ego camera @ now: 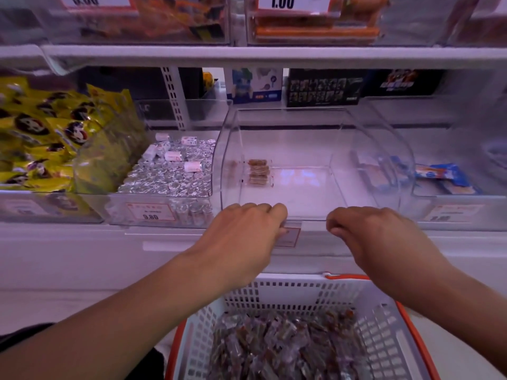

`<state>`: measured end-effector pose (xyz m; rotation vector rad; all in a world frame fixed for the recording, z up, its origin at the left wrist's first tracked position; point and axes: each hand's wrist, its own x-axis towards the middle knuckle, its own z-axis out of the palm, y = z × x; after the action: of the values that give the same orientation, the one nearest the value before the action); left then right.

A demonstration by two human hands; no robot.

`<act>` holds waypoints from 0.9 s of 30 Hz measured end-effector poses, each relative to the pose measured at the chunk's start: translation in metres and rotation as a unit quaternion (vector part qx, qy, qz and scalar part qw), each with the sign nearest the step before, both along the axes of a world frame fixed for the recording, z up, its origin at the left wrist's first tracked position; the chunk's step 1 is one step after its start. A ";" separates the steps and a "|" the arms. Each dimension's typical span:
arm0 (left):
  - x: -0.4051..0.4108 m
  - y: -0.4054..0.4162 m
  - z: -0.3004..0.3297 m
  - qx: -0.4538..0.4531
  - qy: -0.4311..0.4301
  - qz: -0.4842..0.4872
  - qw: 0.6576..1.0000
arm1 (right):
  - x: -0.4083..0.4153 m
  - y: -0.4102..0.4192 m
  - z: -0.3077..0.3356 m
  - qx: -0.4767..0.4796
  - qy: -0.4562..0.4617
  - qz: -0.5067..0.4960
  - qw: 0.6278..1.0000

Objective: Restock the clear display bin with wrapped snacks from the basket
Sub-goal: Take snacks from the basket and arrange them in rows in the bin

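While both hands, left point(247, 237) and right point(378, 237), grip its front lip, the clear plastic display bin point(365, 149) holds 1 brown wrapped snack pack point(258, 172); white slotted basket point(384, 335) below.

Two bare forearms enter from the bottom edge, uncovered from the elbow down to the wrist. The left hand point(247, 234) and the right hand point(367, 234) wear no gloves, rings, watch or bracelet. Knuckles and short fingers show plainly. A dark piece of clothing point(24, 335) shows at the lower left, under the left arm.
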<state>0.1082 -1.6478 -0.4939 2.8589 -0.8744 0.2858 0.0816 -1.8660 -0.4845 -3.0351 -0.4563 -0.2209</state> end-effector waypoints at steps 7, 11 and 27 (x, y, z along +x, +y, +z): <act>-0.007 0.006 0.012 -0.024 0.036 -0.018 0.999 | -0.010 -0.005 0.010 0.052 -0.006 0.013 0.999; -0.007 0.017 0.011 -0.042 0.051 -0.030 0.997 | -0.008 -0.007 0.005 0.071 0.029 0.034 0.997; 0.028 0.062 0.012 -0.201 0.023 0.154 0.967 | 0.201 0.083 -0.020 -0.069 0.172 -0.006 0.983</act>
<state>0.1364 -1.5859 -0.4822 2.5906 -0.3093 0.3782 0.2823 -1.7829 -0.5049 -3.1148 -0.4418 0.3445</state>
